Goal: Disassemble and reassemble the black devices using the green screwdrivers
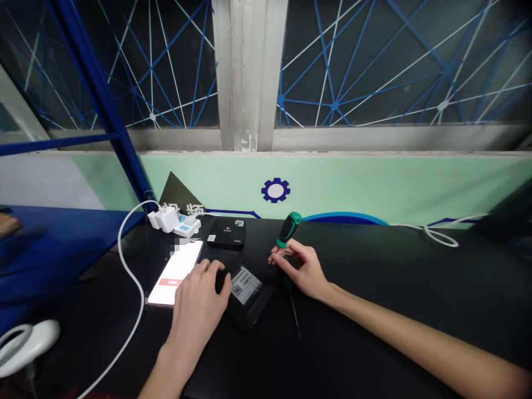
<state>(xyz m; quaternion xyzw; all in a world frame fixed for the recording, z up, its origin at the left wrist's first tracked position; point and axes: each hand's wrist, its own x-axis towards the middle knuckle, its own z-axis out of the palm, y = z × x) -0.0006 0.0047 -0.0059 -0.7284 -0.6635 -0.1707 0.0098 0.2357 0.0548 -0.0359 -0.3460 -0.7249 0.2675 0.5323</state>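
A black box (258, 303) with a white printed label lies label-up on the dark table. My left hand (202, 291) is curled at its left side, thumb and index finger against that edge; the other fingertips are hidden. My right hand (302, 267) pinches a screwdriver (290, 228) with a green and black handle, tilted with the handle upward. Its tip, down by the fingertips, is hard to make out. Under the right hand a second thin screwdriver shaft (295, 313) with a green end lies on the table, partly covered by the hand.
A lit phone (177, 274) lies left of my left hand. Behind stand another black box (226, 233) and a white power strip with a plug (166, 219). A white cable (133, 271) loops down the left. Another person's hand (8, 224) shows at far left.
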